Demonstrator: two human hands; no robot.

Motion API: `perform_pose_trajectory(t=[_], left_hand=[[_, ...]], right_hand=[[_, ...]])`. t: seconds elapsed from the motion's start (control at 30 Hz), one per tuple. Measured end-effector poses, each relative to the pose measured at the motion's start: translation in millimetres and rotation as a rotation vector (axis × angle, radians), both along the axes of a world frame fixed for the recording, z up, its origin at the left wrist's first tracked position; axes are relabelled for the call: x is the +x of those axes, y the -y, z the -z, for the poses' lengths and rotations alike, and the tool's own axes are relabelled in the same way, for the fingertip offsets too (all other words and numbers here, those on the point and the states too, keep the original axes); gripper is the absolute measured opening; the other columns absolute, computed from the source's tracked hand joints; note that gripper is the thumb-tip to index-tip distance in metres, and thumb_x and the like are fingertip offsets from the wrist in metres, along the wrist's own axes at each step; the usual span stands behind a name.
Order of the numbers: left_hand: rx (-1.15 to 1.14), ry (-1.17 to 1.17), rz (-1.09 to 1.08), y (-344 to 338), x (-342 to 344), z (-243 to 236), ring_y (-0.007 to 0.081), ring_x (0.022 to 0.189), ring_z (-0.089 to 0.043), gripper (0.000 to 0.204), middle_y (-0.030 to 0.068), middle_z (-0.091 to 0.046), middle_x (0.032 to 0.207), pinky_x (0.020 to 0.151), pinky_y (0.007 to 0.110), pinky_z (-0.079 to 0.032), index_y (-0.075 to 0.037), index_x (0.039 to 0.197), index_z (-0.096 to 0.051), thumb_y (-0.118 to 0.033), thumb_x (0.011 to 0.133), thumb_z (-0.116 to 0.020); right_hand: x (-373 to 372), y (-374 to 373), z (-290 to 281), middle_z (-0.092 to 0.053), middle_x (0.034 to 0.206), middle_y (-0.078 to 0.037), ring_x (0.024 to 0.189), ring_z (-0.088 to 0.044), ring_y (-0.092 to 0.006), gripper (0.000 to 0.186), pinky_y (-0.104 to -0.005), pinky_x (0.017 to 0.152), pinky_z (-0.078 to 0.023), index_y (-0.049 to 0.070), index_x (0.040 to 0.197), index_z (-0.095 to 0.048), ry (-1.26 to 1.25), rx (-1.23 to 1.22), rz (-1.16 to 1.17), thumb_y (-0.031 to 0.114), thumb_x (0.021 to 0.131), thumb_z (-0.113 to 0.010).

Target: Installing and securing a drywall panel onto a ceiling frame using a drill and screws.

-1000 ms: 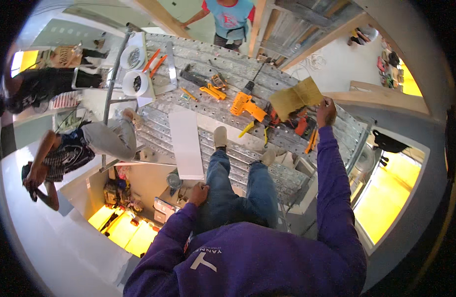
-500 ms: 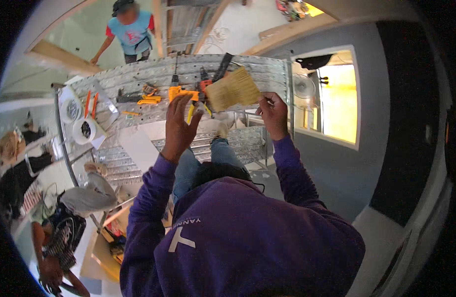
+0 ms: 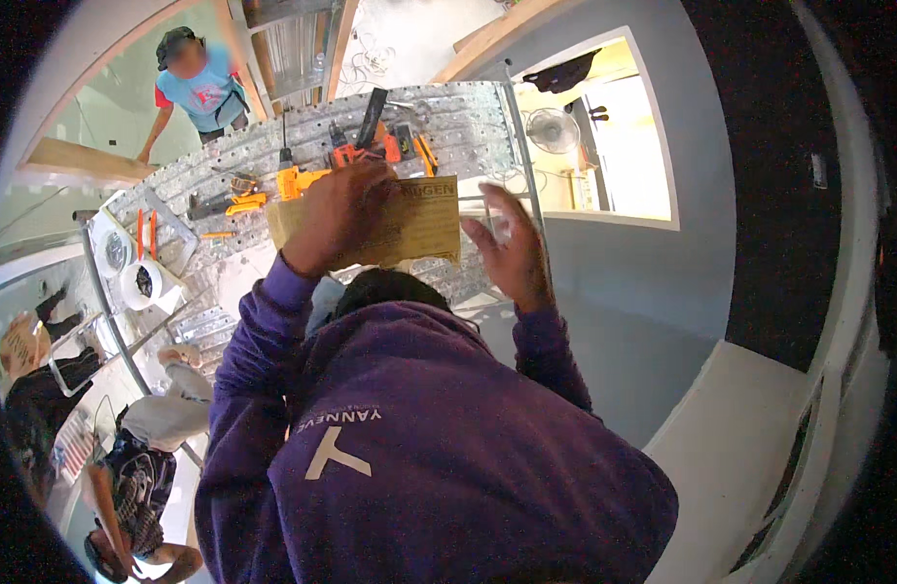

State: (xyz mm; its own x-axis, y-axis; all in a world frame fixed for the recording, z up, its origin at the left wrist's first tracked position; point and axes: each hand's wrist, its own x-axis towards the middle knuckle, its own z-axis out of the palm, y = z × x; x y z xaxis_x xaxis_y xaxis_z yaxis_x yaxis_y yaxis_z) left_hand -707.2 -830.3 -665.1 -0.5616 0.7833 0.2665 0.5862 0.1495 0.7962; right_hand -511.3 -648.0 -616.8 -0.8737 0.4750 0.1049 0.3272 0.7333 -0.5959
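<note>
A tan, flat sheet with dark print on its face (image 3: 424, 222) is held up in front of my chest, above the metal platform. My left hand (image 3: 334, 222) covers the sheet's left half, its fingers closed on the upper edge and partly blurred. Just off the right edge, my right hand (image 3: 515, 255) is apart from the sheet, with fingers and thumb spread and nothing seen between them. Behind the sheet lie a yellow-orange drill (image 3: 293, 183) and a red-orange drill (image 3: 343, 153).
The perforated metal platform (image 3: 468, 105) also bears a yellow cutter (image 3: 246, 203), orange-handled tools (image 3: 147, 236) and white rolls (image 3: 142, 284). One person (image 3: 200, 97) stands beyond it; another (image 3: 142, 477) is at lower left. A fan (image 3: 554, 129) shows through the wall opening.
My right hand has let go of the sheet's right edge. My left hand has moved onto the sheet, which is now lower, further left and showing print. The whole view has shifted.
</note>
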Motion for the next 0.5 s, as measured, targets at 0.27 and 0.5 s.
perform_pose_trajectory(t=[0.27, 0.5], left_hand=[[-0.159, -0.036, 0.112, -23, 27, -48, 0.0355, 0.083, -0.067, 0.019, 0.0146, -0.068, 0.095, 0.069, 0.046, -0.052, -0.01, 0.096, -0.069, -0.028, 0.092, -0.064], [0.028, 0.032, 0.149, -26, 43, -39, 0.0377, 0.073, -0.066, 0.015, 0.0167, -0.066, 0.076, 0.067, 0.046, -0.05, -0.009, 0.093, -0.069, -0.023, 0.091, -0.064]], right_hand=[[-33, -24, -37, -0.07, 0.101, -0.014, 0.086, -0.068, -0.0212, 0.025, -0.0338, 0.077, -0.053, 0.002, 0.114, -0.067, 0.173, -0.223, -0.299, 0.015, 0.092, -0.069], [-33, -35, -35, -0.071, 0.095, -0.016, 0.087, -0.069, -0.0201, 0.022, -0.034, 0.08, -0.055, -0.002, 0.107, -0.068, 0.274, -0.376, -0.385, 0.015, 0.093, -0.067]])
